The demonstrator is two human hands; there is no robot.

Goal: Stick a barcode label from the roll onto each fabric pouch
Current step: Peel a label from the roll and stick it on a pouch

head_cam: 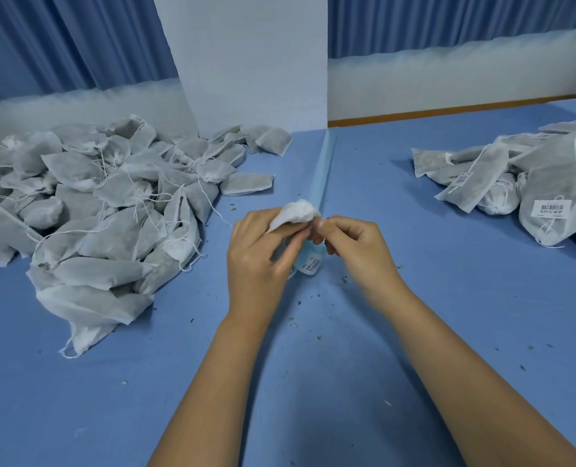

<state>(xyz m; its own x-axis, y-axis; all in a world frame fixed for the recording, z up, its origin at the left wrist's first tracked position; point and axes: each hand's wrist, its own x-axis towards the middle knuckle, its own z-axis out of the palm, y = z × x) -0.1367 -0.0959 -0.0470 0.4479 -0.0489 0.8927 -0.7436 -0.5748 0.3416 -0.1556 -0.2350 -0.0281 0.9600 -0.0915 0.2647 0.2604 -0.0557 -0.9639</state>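
Peeling looks to be the step: L hand [259, 251] curls round a pouch [293, 214] over the strip [323, 170] at mid table [431, 332], R hand [354, 244] pinches sth beside it, prob. a label though blurred; next, press it flat onto the pouch w/o creases.

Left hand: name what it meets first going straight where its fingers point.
Probably the right hand, whose fingertips sit just ahead of the left hand and the pouch it grips, above the label strip; depth is unclear.
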